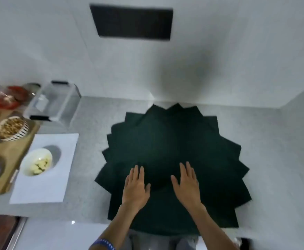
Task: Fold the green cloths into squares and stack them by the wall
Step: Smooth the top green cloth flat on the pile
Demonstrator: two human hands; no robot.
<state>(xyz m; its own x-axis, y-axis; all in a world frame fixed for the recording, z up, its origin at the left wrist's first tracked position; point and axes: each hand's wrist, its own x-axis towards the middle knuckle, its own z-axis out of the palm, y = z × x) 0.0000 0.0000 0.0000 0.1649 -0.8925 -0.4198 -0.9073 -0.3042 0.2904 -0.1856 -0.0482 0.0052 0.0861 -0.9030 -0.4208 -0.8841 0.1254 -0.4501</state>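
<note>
On the fanned green cloths [165, 141], both hands, left [136, 186] and right [187, 184], rest flat, fingers straight

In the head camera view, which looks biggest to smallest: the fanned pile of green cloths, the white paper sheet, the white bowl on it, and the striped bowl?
1. Fanned green cloths
2. White paper sheet
3. White bowl and striped bowl: too alike to rank.

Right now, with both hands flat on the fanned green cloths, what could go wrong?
1. Lifting one dark green cloth may drag the fanned pile out of order.
2. The pile's near edge seems to overhang the grey counter; cloths might slip off.
3. The white bowl stands close on the left.
</note>
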